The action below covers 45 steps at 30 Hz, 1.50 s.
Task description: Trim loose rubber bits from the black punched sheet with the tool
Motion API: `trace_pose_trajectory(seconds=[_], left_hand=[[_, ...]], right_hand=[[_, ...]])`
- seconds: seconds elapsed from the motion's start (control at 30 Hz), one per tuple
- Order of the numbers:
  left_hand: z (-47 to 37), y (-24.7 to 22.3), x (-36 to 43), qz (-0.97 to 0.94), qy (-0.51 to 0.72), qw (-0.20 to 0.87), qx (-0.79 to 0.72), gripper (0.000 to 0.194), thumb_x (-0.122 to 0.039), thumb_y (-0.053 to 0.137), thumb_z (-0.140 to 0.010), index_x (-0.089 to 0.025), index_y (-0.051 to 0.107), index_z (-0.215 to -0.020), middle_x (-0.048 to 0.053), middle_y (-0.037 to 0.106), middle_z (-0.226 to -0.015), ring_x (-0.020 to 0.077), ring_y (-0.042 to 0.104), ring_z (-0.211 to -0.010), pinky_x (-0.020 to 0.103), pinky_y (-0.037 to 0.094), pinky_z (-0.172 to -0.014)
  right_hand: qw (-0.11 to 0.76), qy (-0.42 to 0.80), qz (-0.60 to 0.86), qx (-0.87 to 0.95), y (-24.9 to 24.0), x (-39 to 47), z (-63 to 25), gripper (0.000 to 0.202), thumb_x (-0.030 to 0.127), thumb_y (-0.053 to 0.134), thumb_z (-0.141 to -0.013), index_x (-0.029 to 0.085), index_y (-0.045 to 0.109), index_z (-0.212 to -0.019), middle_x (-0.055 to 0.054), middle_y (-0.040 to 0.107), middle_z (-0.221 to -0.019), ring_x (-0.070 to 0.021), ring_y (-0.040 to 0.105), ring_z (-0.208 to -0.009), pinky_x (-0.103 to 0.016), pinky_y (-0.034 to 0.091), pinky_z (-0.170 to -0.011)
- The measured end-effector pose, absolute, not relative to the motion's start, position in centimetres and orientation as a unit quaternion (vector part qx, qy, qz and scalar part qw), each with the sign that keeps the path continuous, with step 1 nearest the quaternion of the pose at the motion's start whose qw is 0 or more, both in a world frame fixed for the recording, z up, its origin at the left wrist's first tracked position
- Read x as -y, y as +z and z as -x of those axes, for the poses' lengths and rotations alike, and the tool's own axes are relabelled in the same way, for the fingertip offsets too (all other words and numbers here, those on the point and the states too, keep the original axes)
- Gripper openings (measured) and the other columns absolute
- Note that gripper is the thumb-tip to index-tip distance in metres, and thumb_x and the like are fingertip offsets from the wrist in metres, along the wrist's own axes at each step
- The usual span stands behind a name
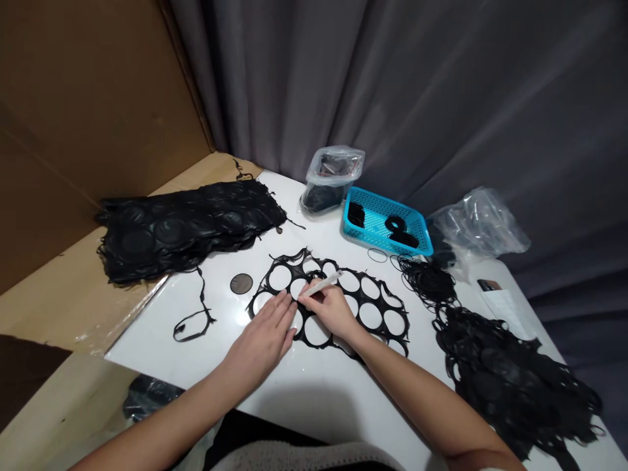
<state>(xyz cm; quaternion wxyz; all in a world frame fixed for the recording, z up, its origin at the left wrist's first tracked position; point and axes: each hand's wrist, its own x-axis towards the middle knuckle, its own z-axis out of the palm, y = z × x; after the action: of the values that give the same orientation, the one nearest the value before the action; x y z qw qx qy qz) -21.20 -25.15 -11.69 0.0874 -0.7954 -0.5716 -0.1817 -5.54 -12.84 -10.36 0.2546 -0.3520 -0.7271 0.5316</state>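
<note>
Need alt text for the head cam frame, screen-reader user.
Two bare hands work on a black sheet punched with round holes on a white table: the left hand presses it flat while the right hand holds a thin white tool to it.

Dim room, light from above. Soft glare on the white table (314,386) just left of the left hand (262,340); forearm shadows fall near. Wide-angle bending at the edges. Focus sharp around the hands.

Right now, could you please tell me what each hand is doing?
Left hand: open, flat, pressing the black punched-out sheet onto the white table.
Right hand: closed on a slim white tool, over the sheet.
</note>
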Motion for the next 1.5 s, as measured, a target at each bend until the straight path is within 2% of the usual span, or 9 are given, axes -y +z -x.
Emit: trace_pose_trajectory(seconds=[0.23,0.6,0.8,0.97,1.07,1.2,1.27,1.37,1.5], left_hand=[[21.1,-11.6,25.0,0.793,-0.183,0.089,0.574,0.042,-0.026,0.041,-0.101,-0.003,0.057,-0.133,0.017,0.052,-0.141,0.0284,0.047,-0.134,0.044,0.044,-0.109],[21.0,-11.6,25.1,0.795,-0.182,0.102,0.569,0.042,-0.023,0.041,-0.1,0.0,0.059,-0.13,0.018,0.055,-0.137,0.0304,0.049,-0.132,0.045,0.044,-0.109],[21.0,-11.5,25.0,0.795,-0.187,0.099,0.569,0.04,-0.021,0.04,-0.1,-0.001,0.059,-0.128,0.019,0.056,-0.135,0.0303,0.049,-0.132,0.045,0.042,-0.11],[21.1,-11.7,24.8,0.789,-0.208,0.068,0.574,0.039,-0.023,0.041,-0.1,-0.004,0.058,-0.129,0.017,0.055,-0.137,0.0297,0.047,-0.133,0.046,0.042,-0.111],[21.2,-11.3,25.0,0.783,-0.224,0.053,0.577,0.038,-0.024,0.041,-0.1,-0.006,0.056,-0.131,0.016,0.055,-0.137,0.0279,0.048,-0.133,0.046,0.043,-0.11],[21.2,-10.0,26.5,0.78,-0.248,0.056,0.571,0.035,-0.027,0.044,-0.101,-0.009,0.056,-0.128,0.017,0.052,-0.138,0.0281,0.045,-0.134,0.045,0.045,-0.107],[21.0,-9.6,27.8,0.785,-0.241,0.055,0.567,0.029,-0.025,0.047,-0.1,-0.01,0.058,-0.121,0.016,0.056,-0.128,0.0291,0.05,-0.126,0.044,0.048,-0.1],[20.5,-9.8,29.6,0.792,-0.221,0.06,0.566,0.028,-0.024,0.048,-0.099,-0.008,0.059,-0.119,0.016,0.059,-0.118,0.03,0.053,-0.118,0.044,0.049,-0.096],[20.1,-10.6,30.7,0.793,-0.212,0.081,0.565,0.034,-0.026,0.05,-0.098,-0.004,0.058,-0.124,0.019,0.057,-0.125,0.0311,0.051,-0.123,0.044,0.046,-0.103]], right_hand=[[0.247,0.452,0.315,0.797,-9.5,13.4,5.1,0.014,0.023,0.059,-0.089,0.018,0.058,-0.076,-0.004,0.062,-0.086,-0.0161,0.058,-0.084,-0.029,0.043,-0.078],[0.258,0.452,0.314,0.794,-9.6,13.5,4.9,0.015,0.023,0.06,-0.089,0.018,0.055,-0.076,-0.003,0.061,-0.088,-0.015,0.058,-0.085,-0.028,0.044,-0.08],[0.213,0.275,0.209,0.914,-10.0,12.6,4.9,0.012,0.018,0.045,-0.094,0.018,0.051,-0.084,-0.01,0.059,-0.092,-0.0223,0.048,-0.088,-0.035,0.039,-0.08],[0.343,0.158,0.406,0.832,-8.3,5.4,3.3,0.015,0.019,0.042,-0.089,0.019,0.045,-0.075,-0.009,0.056,-0.081,-0.0217,0.047,-0.078,-0.036,0.037,-0.075],[0.367,0.279,0.479,0.747,-7.1,3.9,2.5,0.019,0.033,0.054,-0.087,0.019,0.05,-0.076,-0.005,0.06,-0.079,-0.0182,0.051,-0.07,-0.032,0.04,-0.067],[0.284,0.584,0.434,0.624,-6.9,7.5,3.0,0.034,0.043,0.07,-0.075,0.018,0.047,-0.075,-0.005,0.066,-0.085,-0.0123,0.052,-0.055,-0.026,0.039,-0.05],[0.244,0.659,0.393,0.593,-7.2,10.0,3.6,0.038,0.045,0.073,-0.074,0.017,0.046,-0.077,-0.007,0.068,-0.089,-0.0103,0.053,-0.051,-0.024,0.039,-0.048],[0.202,0.676,0.374,0.602,-7.6,13.3,4.3,0.035,0.044,0.071,-0.078,0.017,0.048,-0.079,-0.005,0.068,-0.086,-0.0091,0.052,-0.05,-0.023,0.037,-0.048],[0.169,0.604,0.346,0.697,-7.6,16.2,4.3,0.023,0.035,0.062,-0.085,0.017,0.05,-0.077,0.001,0.058,-0.07,-0.0111,0.051,-0.059,-0.024,0.038,-0.057]])
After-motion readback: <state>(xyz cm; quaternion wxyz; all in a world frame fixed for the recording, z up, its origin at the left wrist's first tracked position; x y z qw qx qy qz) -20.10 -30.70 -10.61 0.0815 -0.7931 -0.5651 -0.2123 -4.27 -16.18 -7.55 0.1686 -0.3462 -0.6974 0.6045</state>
